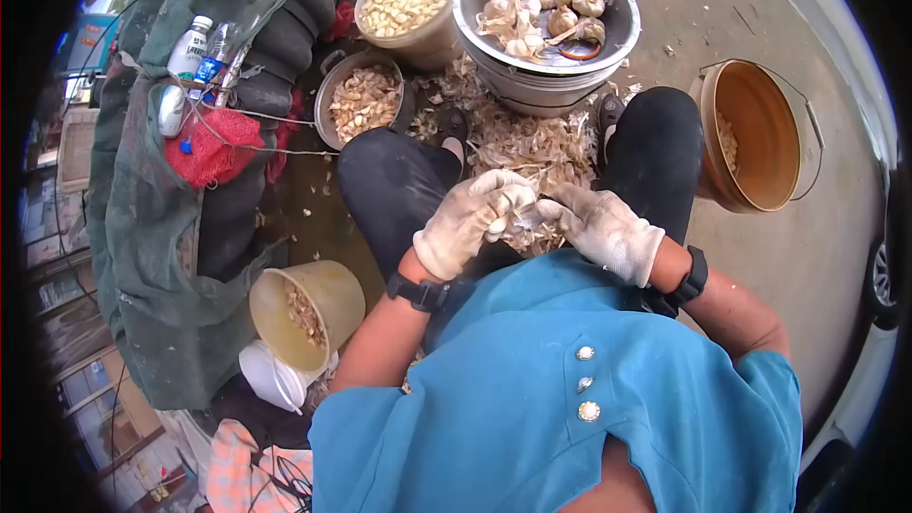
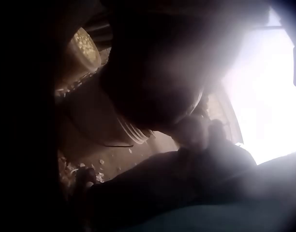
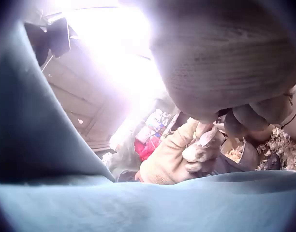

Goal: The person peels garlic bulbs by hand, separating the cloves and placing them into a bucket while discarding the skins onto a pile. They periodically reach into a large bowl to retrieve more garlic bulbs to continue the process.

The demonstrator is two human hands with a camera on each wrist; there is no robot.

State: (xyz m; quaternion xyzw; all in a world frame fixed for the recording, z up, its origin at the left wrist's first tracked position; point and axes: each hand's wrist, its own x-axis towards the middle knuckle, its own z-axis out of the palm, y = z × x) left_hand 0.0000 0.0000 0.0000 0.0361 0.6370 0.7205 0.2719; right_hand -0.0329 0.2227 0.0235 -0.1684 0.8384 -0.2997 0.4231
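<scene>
Both hands wear whitish work gloves and meet above the lap. The left hand [image 1: 475, 218] curls its fingers round a piece of garlic [image 1: 499, 225]; in the right wrist view the left hand [image 3: 170, 157] shows pale garlic [image 3: 207, 137] between thumb and fingers. Against its other side, the right hand [image 1: 608, 231] pinches papery garlic skin with bent fingers. Close up, the right hand [image 3: 230, 72] hides part of that contact. The left wrist view is mostly dark, and the garlic cannot be made out there.
Whole garlic bulbs fill a metal basin [image 1: 465, 14] on a bucket ahead. Tubs of cloves [image 1: 366, 24] and unpeeled cloves [image 1: 328, 128] stand left of it. Loose skins [image 1: 532, 147] litter the ground between the feet. An orange-brown bucket [image 1: 774, 142] is right, a cream bucket [image 1: 347, 299] left.
</scene>
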